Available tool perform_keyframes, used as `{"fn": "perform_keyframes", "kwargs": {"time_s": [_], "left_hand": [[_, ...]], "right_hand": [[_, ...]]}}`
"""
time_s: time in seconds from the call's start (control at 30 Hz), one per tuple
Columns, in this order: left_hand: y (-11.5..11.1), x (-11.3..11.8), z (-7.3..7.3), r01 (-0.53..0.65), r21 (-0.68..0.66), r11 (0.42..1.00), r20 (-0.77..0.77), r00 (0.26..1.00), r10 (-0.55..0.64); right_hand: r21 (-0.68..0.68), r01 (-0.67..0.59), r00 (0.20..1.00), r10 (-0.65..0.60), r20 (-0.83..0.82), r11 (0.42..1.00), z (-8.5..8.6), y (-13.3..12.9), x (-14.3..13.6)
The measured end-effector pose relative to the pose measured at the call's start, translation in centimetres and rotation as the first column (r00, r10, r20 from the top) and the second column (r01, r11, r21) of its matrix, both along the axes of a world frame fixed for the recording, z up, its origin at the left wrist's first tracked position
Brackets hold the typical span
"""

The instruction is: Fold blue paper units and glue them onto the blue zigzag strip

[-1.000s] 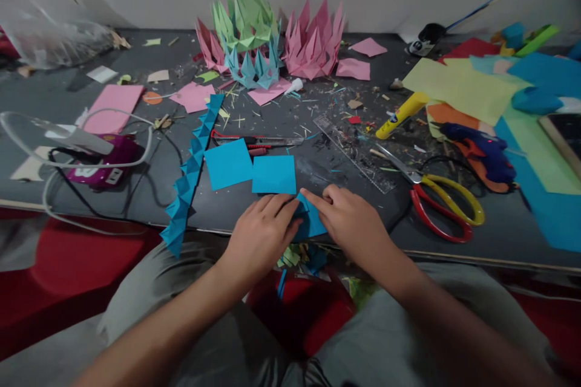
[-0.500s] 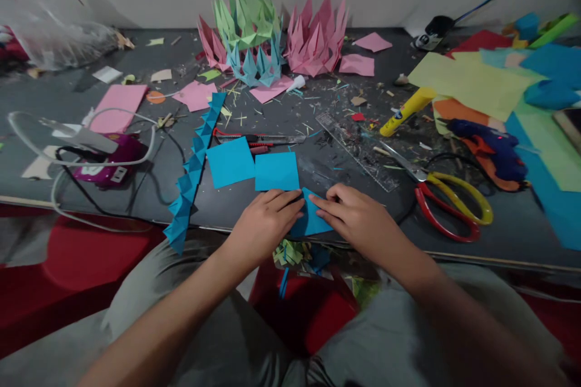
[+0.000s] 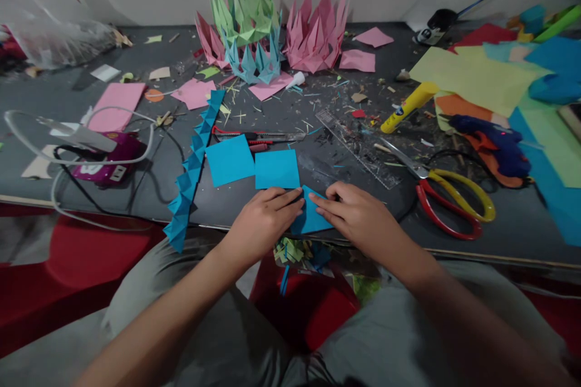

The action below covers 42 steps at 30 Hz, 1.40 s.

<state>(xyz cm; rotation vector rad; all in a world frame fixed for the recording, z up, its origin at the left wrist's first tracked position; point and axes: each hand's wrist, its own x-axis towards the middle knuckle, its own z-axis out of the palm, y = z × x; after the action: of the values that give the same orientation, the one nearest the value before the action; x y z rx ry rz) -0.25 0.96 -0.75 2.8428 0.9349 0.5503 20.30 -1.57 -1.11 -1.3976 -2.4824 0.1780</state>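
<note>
Under my fingertips, at the table's front edge, lies a blue sheet of paper with slanting edges, partly folded. My left hand rests on its left side, fingers stretched out and pressing down. From the right, my right hand presses the sheet with extended fingers, one finger bent up. Both thumbs are hidden. Just beyond the hands are two blue paper squares, one close to my left fingers and another further left. A strip of folded blue paper points lies left of them, overhanging the table edge.
Red-and-yellow-handled scissors, a clear ruler and a yellow glue stick lie to the right. Behind the squares is a cutter knife. A blue glue gun, purple power adapter with cables, and folded-paper crowns surround the area.
The view has shifted very slightly. Both hands stay on the blue sheet in nearly the same position, and nothing else has visibly moved.
</note>
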Motion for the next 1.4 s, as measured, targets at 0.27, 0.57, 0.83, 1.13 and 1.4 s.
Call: {"fn": "perform_keyframes", "kwargs": {"time_s": [0.27,0.57,0.83,1.13,1.4], "left_hand": [[0.2,-0.2,-0.1,0.038,0.001,0.999,-0.032,0.999,-0.038],[1.1,0.4,0.8,0.059,-0.071,0.996,-0.122,0.99,-0.067],[0.7,1.0,0.9,-0.014,-0.037,0.999,-0.115,0.993,0.01],[0.2,1.0,0.6,-0.092,-0.043,0.995,-0.137,0.987,0.086],[-0.7,1.5,1.1,-0.122,0.071,0.99,-0.14,0.981,0.131]], "right_hand": [[-0.001,0.003,1.0,-0.003,0.002,1.0,0.1,0.1,0.0],[0.047,-0.078,0.995,0.075,0.072,0.996,0.3,0.1,-0.2],[0.041,-0.181,0.977,0.175,0.118,0.983,0.7,0.6,-0.5],[0.055,-0.022,0.996,0.018,0.083,0.998,2.5,-1.2,-0.4],[0.091,0.08,0.988,-0.091,0.124,0.993,0.6,-0.5,-1.1]]}}
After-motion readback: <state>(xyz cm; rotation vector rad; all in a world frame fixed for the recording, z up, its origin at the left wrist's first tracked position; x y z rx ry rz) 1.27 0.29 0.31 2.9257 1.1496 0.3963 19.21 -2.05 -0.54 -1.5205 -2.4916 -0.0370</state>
